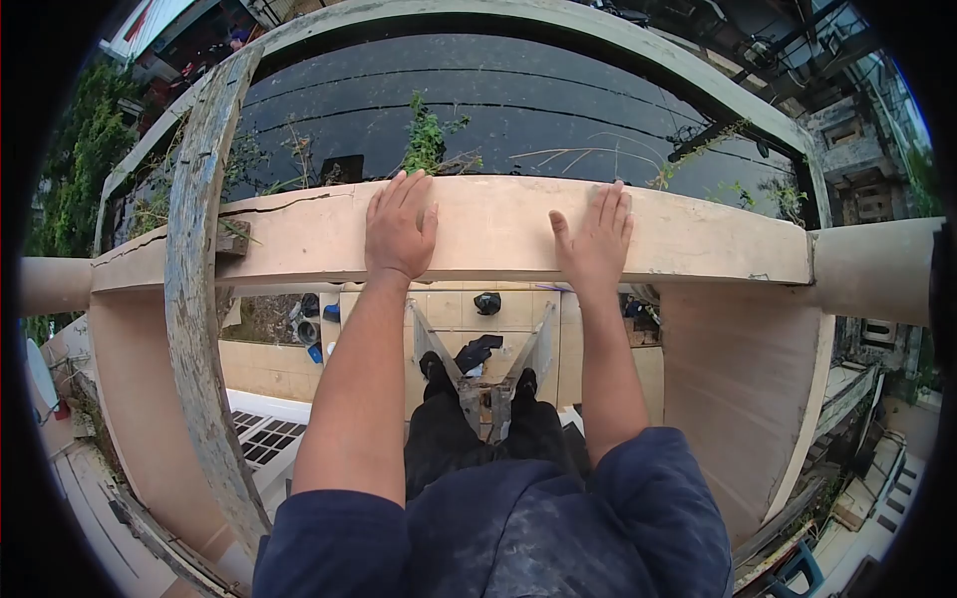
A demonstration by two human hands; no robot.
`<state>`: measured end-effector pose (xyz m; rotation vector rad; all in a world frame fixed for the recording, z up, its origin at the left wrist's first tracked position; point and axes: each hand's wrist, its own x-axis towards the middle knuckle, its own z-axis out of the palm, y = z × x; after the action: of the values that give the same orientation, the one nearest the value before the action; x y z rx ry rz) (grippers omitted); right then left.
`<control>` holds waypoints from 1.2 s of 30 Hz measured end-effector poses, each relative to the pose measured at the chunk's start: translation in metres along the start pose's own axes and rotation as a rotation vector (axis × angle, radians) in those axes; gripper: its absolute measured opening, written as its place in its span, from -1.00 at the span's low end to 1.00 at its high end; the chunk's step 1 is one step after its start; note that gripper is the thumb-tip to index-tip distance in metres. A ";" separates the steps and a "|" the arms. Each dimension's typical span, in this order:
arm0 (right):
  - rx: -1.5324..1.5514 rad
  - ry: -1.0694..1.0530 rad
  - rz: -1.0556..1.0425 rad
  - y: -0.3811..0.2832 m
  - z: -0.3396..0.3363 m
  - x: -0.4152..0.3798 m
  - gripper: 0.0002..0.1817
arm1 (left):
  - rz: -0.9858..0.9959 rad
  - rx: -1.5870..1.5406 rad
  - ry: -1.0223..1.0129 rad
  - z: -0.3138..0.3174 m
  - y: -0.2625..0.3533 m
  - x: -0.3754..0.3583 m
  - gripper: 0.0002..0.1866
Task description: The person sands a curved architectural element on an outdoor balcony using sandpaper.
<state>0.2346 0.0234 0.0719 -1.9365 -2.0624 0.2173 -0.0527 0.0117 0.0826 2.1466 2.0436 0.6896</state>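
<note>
Both of my hands rest flat on a pale, peach-coloured concrete beam [498, 229] that runs across the view. My left hand [401, 224] lies left of the middle, fingers stretched forward to the beam's far edge. To the right, my right hand [595, 236] presses on the same surface with its thumb spread from the fingers. Neither hand holds anything. A small green plant [427, 140] grows just beyond my left fingertips. Thin dry stems [598, 151] reach out beyond my right hand. A crack [284, 204] runs along the beam's left part.
A weathered wooden plank [194, 229] crosses the beam at left, beside a brick piece [232, 237]. Beyond the beam is a dark surface [478, 90] crossed by wires. My feet stand apart on a ladder-like support [488, 404] high above a tiled floor [459, 309]. A black bag [486, 303] lies below.
</note>
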 end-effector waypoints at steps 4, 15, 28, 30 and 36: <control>-0.118 0.085 0.178 -0.004 0.007 0.008 0.25 | 0.006 -0.010 -0.008 -0.003 0.002 -0.001 -0.51; -0.107 0.076 0.266 0.009 -0.002 0.016 0.19 | -0.005 0.002 -0.002 -0.001 0.001 0.000 -0.49; -0.122 0.091 0.205 0.004 0.006 -0.006 0.18 | -0.005 -0.011 0.014 -0.003 0.003 0.000 -0.52; -0.131 0.100 0.270 -0.009 0.000 -0.009 0.18 | -0.008 -0.012 0.011 -0.003 0.004 -0.004 -0.52; -0.015 -0.040 -0.174 -0.072 0.009 -0.032 0.19 | -0.002 0.002 0.019 -0.001 0.005 -0.001 -0.51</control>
<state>0.1650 -0.0131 0.0821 -1.7623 -2.2496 0.2038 -0.0483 0.0100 0.0857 2.1464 2.0564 0.7106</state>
